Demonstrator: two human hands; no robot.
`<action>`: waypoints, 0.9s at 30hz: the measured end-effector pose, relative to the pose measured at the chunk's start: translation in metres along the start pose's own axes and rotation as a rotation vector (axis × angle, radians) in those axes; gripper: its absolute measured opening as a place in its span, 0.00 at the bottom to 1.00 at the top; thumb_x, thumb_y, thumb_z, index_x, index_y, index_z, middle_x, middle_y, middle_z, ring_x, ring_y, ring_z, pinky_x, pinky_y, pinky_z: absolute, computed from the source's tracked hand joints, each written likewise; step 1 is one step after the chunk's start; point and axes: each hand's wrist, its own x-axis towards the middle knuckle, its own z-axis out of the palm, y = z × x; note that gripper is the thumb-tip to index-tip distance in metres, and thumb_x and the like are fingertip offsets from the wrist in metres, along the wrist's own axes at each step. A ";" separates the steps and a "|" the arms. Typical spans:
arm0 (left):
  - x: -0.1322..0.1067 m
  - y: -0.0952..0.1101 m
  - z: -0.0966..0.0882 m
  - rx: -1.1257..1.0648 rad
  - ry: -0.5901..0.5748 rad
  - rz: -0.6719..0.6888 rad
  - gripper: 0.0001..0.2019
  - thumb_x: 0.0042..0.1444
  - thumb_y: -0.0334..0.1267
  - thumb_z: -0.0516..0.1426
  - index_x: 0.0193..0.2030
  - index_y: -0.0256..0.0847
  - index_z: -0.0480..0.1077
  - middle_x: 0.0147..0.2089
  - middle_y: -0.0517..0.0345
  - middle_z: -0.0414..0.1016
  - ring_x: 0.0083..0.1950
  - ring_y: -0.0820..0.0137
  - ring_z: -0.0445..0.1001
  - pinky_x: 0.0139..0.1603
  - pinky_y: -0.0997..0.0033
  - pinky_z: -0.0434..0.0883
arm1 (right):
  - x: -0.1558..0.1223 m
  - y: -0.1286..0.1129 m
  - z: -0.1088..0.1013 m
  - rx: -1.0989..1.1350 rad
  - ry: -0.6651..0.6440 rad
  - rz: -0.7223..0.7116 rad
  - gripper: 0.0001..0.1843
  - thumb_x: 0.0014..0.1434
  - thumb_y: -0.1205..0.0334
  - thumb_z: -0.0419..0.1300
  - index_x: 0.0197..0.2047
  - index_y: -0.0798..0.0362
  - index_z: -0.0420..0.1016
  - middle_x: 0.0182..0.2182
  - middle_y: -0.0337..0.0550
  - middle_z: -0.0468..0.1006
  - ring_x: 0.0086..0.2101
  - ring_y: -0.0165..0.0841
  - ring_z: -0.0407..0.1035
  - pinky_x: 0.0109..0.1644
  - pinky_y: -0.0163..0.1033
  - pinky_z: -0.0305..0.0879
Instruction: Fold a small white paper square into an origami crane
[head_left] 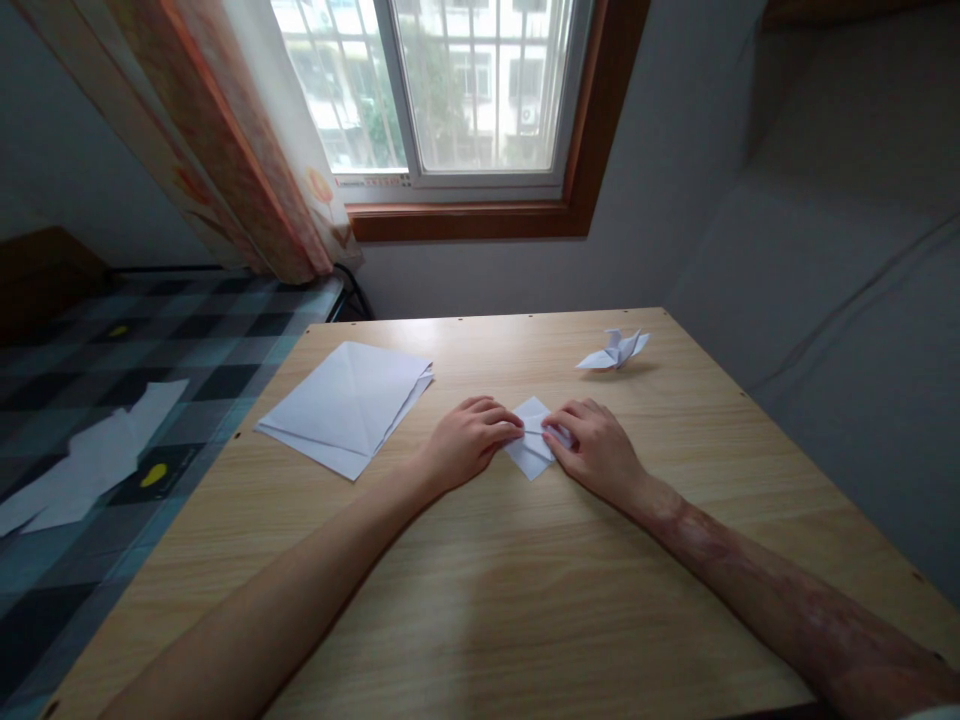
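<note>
Between my hands, a small folded piece of white paper [533,462] rests on the wooden table [480,600], its corners pointing toward and away from me. My left hand [472,438] pinches its left side, thumb and fingers closed at the edge. On the opposite side my right hand [592,445] is closed on the paper, fingertips curled over the right corner. The fingers cover both side corners of the paper. Beyond my right hand sits a finished-looking white paper crane [615,350] with its wings spread.
A stack of creased white paper sheets [349,400] lies on the table's left side. Left of the table, a bed with a checked cover [247,310] holds loose paper strips [97,460]. A window [480,90] and curtain [232,130] are at the back.
</note>
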 end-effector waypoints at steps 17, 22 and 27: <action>-0.001 0.011 -0.001 -0.020 0.108 -0.114 0.11 0.74 0.44 0.60 0.49 0.45 0.84 0.56 0.52 0.86 0.50 0.63 0.84 0.54 0.60 0.81 | -0.004 -0.010 -0.003 0.051 -0.064 -0.077 0.03 0.70 0.61 0.67 0.43 0.47 0.76 0.42 0.49 0.79 0.45 0.47 0.73 0.52 0.52 0.70; -0.001 0.008 0.001 -0.034 0.111 -0.207 0.10 0.72 0.46 0.64 0.49 0.44 0.83 0.53 0.50 0.85 0.47 0.63 0.83 0.51 0.61 0.80 | -0.005 -0.010 -0.003 0.097 -0.083 -0.060 0.11 0.69 0.60 0.68 0.54 0.48 0.79 0.46 0.50 0.78 0.46 0.47 0.73 0.53 0.52 0.72; -0.001 0.005 0.002 -0.036 0.117 -0.229 0.10 0.71 0.46 0.65 0.47 0.42 0.83 0.51 0.49 0.85 0.48 0.61 0.83 0.52 0.60 0.80 | -0.008 -0.008 0.001 0.133 -0.099 -0.085 0.15 0.71 0.57 0.68 0.59 0.48 0.80 0.48 0.51 0.78 0.48 0.47 0.73 0.55 0.53 0.74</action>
